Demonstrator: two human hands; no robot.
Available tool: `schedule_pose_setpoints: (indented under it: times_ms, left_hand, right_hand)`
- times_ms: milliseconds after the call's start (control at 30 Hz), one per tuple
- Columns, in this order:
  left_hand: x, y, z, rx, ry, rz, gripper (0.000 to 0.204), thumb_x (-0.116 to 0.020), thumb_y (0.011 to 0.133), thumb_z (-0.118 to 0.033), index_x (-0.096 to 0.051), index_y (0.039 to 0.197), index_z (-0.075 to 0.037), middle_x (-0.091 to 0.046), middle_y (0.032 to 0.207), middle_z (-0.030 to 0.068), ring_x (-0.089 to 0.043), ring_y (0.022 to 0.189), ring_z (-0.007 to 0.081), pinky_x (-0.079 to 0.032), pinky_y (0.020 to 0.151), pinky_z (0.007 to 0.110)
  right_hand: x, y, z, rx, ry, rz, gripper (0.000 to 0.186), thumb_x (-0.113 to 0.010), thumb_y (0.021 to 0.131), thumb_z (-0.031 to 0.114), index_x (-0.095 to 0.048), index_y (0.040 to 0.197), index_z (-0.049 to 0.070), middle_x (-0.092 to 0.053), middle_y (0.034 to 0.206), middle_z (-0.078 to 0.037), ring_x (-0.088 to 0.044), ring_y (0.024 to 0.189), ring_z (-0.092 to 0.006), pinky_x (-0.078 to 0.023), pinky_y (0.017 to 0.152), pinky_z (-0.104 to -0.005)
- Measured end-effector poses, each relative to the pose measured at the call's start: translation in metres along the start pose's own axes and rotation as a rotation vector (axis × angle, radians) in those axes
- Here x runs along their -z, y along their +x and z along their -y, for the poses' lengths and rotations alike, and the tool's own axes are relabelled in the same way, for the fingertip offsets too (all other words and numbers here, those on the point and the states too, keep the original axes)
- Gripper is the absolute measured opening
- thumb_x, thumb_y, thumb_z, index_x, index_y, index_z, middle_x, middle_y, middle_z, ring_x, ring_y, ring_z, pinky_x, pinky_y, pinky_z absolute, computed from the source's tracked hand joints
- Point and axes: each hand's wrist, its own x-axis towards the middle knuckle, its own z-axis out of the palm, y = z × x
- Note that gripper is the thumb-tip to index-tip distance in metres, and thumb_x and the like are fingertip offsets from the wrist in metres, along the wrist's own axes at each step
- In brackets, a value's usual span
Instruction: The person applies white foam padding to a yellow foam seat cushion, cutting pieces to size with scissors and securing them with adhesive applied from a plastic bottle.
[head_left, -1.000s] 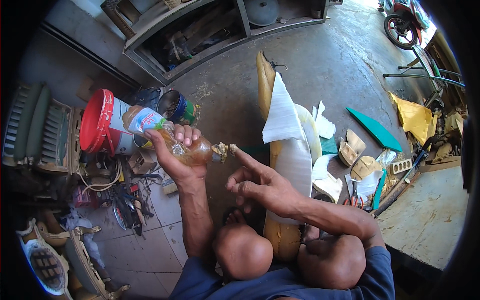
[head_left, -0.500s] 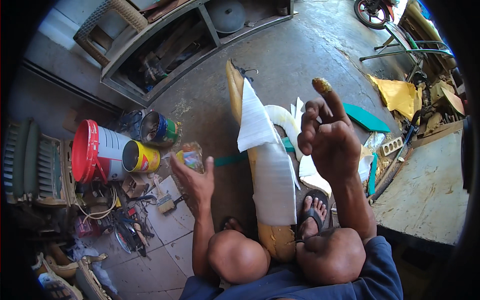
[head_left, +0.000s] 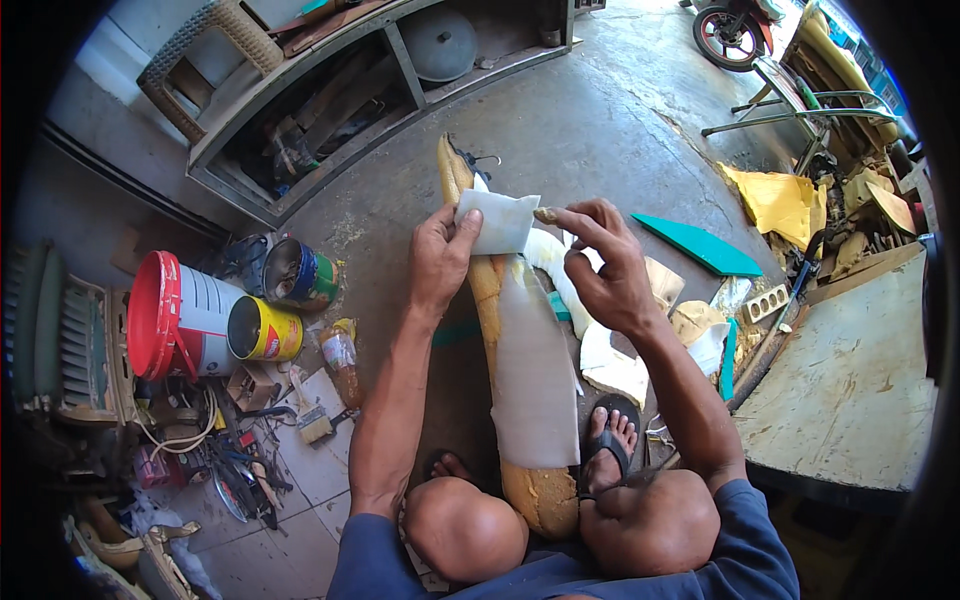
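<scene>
A long tan foam-covered piece (head_left: pixel 483 300) lies between my knees and runs away from me, narrowing at its far end. White foam sheet (head_left: pixel 537 390) covers much of its top. My left hand (head_left: pixel 440 255) pinches a folded-back flap (head_left: pixel 495 222) of white foam at the far part, thumb on top. My right hand (head_left: pixel 610 265) holds nothing; its index finger points left, with yellowish-brown sticky stuff on the tip, at the flap's right corner. The other fingers are partly bent.
At left lie a red-and-white bucket (head_left: pixel 200 315), a yellow can (head_left: pixel 265 330), a blue-green can (head_left: pixel 300 272), a paintbrush (head_left: pixel 312 420) and scattered tools. White foam scraps (head_left: pixel 612 365) and a green sheet (head_left: pixel 695 243) are on the right, beside a worn board (head_left: pixel 840 380). A cabinet (head_left: pixel 300 110) stands behind.
My left hand has come up from beside the bag at left and taken hold of the foam flap, which is now folded back. My right hand has lowered its smeared fingertip to the flap's corner.
</scene>
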Motion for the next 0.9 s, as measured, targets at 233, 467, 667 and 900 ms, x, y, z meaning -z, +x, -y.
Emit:
schedule_pose_setpoints:
  times_ms: [233,467,667,900]
  left_hand:
    - [-0.007,-0.002,0.003,0.012,-0.193,-0.045,0.032,-0.06,0.104,-0.025,-0.067,0.119,0.003,-0.072,0.107,0.0069,-0.065,0.094,0.0109,-0.051,0.088,0.027]
    - [-0.006,0.008,-0.005,0.116,-0.26,0.011,0.032,-0.062,0.103,-0.024,-0.068,0.118,0.003,-0.072,0.106,0.007,-0.066,0.093,0.0114,-0.051,0.087,0.027]
    - [0.009,0.023,-0.002,0.216,-0.185,0.12,0.033,-0.063,0.101,-0.026,-0.07,0.115,0.004,-0.072,0.102,0.0073,-0.066,0.091,0.0116,-0.052,0.085,0.027]
    - [-0.006,0.035,0.003,0.196,-0.187,0.191,0.034,-0.064,0.101,-0.025,-0.069,0.115,0.005,-0.073,0.103,0.0096,-0.068,0.09,0.0136,-0.054,0.085,0.029]
  right_hand:
    - [-0.009,0.021,-0.003,0.133,-0.343,0.089,0.052,-0.063,0.076,-0.001,-0.073,0.124,0.018,-0.058,0.104,-0.011,-0.056,0.1,-0.0284,-0.052,0.086,-0.0413]
    - [-0.011,0.016,0.005,0.26,-0.423,0.241,0.044,-0.064,0.076,0.003,-0.08,0.113,0.022,-0.058,0.097,-0.008,-0.059,0.095,-0.0264,-0.051,0.075,-0.0405]
    - [-0.017,0.041,0.055,-0.025,-0.622,0.611,0.045,-0.062,0.076,0.013,-0.078,0.118,0.022,-0.069,0.093,-0.009,-0.07,0.077,-0.0307,-0.054,0.069,-0.0446]
    - [-0.014,0.033,0.061,0.158,-0.705,0.742,0.042,-0.061,0.078,0.009,-0.08,0.112,0.025,-0.068,0.09,-0.007,-0.069,0.066,-0.0311,-0.053,0.059,-0.044]
